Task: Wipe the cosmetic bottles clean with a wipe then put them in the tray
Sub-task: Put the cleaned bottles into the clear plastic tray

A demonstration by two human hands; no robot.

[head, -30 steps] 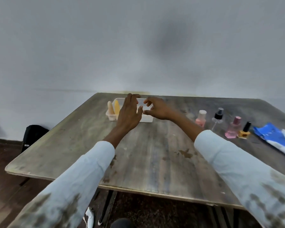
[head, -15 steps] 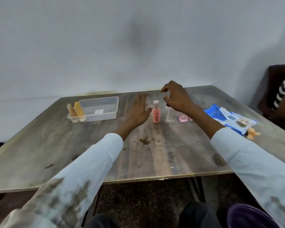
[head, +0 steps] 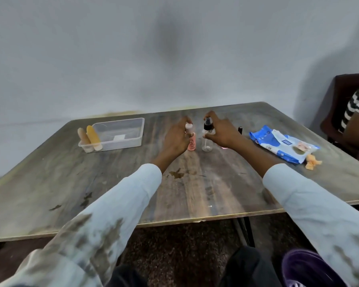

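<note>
On the surface (head: 195, 193), a pink bottle (head: 191, 142) is gripped by the left hand (head: 175, 139), while a clear spray bottle (head: 207, 137) just beside it is pinched by the right hand (head: 222, 132). Both are judged unwiped. A wipe must be drawn from the blue pack (head: 282, 145) next; the tray (head: 120, 134), further left, already holds two tubes (head: 90, 137).

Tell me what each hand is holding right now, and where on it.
Left hand grips the pink bottle near its neck; right hand pinches the clear spray bottle at nozzle and shoulder.
</note>
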